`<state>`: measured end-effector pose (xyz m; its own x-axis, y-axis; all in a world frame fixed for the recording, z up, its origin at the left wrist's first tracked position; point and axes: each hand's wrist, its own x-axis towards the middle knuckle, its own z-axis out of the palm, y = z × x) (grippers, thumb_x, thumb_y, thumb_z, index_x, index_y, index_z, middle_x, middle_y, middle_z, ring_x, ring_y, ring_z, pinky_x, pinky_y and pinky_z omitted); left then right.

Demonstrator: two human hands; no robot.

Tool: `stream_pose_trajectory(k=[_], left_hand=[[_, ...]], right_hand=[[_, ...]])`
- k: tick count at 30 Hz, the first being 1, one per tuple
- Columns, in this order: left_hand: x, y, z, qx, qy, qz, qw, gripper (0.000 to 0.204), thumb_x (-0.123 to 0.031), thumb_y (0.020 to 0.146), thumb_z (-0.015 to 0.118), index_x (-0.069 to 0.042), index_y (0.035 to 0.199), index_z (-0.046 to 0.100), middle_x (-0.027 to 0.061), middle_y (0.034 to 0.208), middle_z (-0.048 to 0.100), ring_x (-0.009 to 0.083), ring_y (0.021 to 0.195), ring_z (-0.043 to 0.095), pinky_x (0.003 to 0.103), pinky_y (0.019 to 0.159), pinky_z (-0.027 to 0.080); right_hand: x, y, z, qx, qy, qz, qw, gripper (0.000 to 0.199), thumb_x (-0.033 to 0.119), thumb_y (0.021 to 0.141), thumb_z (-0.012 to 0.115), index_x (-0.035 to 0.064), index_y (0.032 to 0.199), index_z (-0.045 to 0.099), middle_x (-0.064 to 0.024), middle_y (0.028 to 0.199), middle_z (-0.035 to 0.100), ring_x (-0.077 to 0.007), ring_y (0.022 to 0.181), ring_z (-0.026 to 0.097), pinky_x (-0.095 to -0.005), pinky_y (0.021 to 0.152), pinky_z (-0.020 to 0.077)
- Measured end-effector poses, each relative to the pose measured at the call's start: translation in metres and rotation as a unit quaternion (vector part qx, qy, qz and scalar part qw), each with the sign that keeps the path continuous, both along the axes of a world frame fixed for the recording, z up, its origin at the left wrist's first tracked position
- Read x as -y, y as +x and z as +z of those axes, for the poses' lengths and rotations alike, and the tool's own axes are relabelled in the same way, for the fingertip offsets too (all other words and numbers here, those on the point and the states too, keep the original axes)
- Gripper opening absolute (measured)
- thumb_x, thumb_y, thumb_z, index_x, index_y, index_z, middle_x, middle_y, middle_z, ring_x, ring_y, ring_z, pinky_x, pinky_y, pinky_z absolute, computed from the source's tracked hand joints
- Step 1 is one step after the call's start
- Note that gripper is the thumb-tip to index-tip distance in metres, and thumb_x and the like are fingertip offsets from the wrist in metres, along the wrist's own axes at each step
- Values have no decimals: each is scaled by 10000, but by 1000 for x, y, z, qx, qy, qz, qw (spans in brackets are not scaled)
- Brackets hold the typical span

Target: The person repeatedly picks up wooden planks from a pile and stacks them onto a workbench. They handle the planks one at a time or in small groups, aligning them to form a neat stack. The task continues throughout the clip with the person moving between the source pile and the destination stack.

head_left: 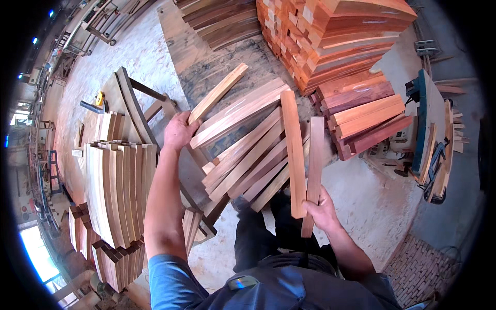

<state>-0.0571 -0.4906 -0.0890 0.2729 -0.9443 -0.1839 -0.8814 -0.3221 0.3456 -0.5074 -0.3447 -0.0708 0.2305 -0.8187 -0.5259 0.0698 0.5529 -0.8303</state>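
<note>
My left hand (179, 130) grips the near end of a pale curved wood slat (219, 91) that slants up to the right. My right hand (321, 209) holds two reddish slats (295, 150) upright by their lower ends, side by side. Between the hands lies a fanned pile of several curved slats (248, 155) on a dark wooden board (206, 67).
A neat row of curved slats (116, 191) stands on edge at my left. Tall stacks of red-brown boards (336, 36) and a lower stack (367, 119) fill the upper right. A yellow tape measure (99, 97) lies at far left. A machine (426, 129) sits at right.
</note>
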Motion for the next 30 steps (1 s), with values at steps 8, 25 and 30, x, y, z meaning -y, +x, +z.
stream_pose_trajectory(k=[8,25,30], left_hand=[[-5,-70,16,26,-139,-144,979,522,-375,887,667,8,1232,587,217,1153,619,389,1073,560,475,935,465],[-100,-132,-2,-669,27,285,686,228,-223,1014,511,-42,1028,651,30,854,622,120,775,541,266,732,446],[-111,-146,19,-344,26,153,926,363,-223,930,668,2,1204,589,133,1002,681,211,909,647,362,830,519]], right_hand=[[-30,2,-20,31,13,-46,998,435,-26,854,652,-10,1254,481,-54,1156,603,-125,1062,594,-316,911,497],[-28,10,-9,37,8,10,999,494,-25,862,659,3,1303,439,-61,1192,592,-135,1106,578,-334,960,482],[-27,9,-6,34,4,12,999,454,-32,857,670,-5,1255,454,-68,1162,597,-135,1075,591,-327,922,506]])
